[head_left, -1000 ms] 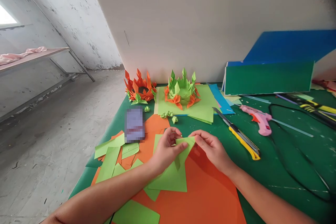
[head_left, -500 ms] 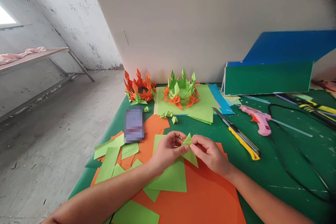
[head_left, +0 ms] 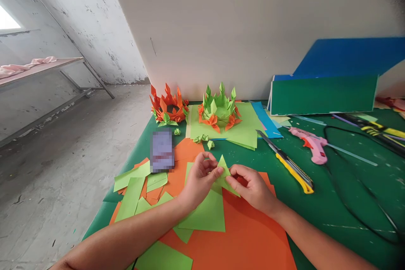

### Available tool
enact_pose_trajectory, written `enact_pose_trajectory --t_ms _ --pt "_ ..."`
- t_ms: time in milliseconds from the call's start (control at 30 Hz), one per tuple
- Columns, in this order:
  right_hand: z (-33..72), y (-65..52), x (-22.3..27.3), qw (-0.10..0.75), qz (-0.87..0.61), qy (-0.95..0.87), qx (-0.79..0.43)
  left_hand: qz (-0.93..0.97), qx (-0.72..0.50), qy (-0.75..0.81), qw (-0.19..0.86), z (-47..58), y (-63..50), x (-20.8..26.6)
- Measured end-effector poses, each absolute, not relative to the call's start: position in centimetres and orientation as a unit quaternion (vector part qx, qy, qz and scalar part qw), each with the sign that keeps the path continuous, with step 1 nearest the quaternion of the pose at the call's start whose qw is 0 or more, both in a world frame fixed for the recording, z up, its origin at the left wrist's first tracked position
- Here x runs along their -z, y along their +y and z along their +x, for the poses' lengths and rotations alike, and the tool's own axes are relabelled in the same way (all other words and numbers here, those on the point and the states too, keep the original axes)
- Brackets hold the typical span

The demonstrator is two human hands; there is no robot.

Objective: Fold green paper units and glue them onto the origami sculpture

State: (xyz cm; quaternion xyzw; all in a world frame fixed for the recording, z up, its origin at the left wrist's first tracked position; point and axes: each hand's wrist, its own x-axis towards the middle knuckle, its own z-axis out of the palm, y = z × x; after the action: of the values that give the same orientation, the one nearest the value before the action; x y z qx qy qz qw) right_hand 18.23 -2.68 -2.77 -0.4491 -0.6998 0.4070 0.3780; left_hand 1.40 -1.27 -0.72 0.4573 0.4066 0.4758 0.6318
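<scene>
Pinching a folded green paper (head_left: 224, 168) from both sides, the 2 bare hands meet above the middle of the work area. The left hand (head_left: 200, 181) has its thumb pressed on the paper's near face, at the left, with its fingers curled behind; that grip is clamped on the paper. The right hand (head_left: 253, 186) has thumb and forefinger brought together on the right edge, lightly clamped there. The paper sits between the 2 sets of fingertips: its sharp point rises above them, and a lower corner slants down to the right, below the right thumb. How its layers lie inside the left grip is hidden.

Under the hands, a flat green sheet (head_left: 205, 215) rests on a large orange sheet (head_left: 249, 238), which lies on the green table (head_left: 338, 202). To the left are more loose green pieces (head_left: 130, 196) and a blurred purple object (head_left: 162, 150).

Beyond the hands stand 2 pointed paper crowns, an orange crown (head_left: 163, 104) at the left and a green crown (head_left: 218, 114) on stacked sheets at the right. Small folded green bits (head_left: 210, 145) lie in front of them. A yellow cutter (head_left: 292, 169) lies right of the hands, with a pink glue gun (head_left: 316, 147) just beyond it.
</scene>
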Motion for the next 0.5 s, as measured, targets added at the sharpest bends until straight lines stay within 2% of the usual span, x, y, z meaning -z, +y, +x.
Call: enact_pose_trajectory --t_ms 200,367,500 --pt "18.49 -2.51 3.05 0.396 -0.452 -0.695 -0.396 0.522 -0.408 0.423 0.618 1.25 -1.25 0.67" --pt "18.6 -2.63 3.12 0.462 -0.455 -0.667 -0.368 0.445 -0.434 0.473 0.624 0.91 -0.85 0.56" --pt "18.58 -2.64 2.97 0.465 -0.457 -0.698 -0.297 0.414 -0.444 0.474 0.638 0.77 -0.7 0.86"
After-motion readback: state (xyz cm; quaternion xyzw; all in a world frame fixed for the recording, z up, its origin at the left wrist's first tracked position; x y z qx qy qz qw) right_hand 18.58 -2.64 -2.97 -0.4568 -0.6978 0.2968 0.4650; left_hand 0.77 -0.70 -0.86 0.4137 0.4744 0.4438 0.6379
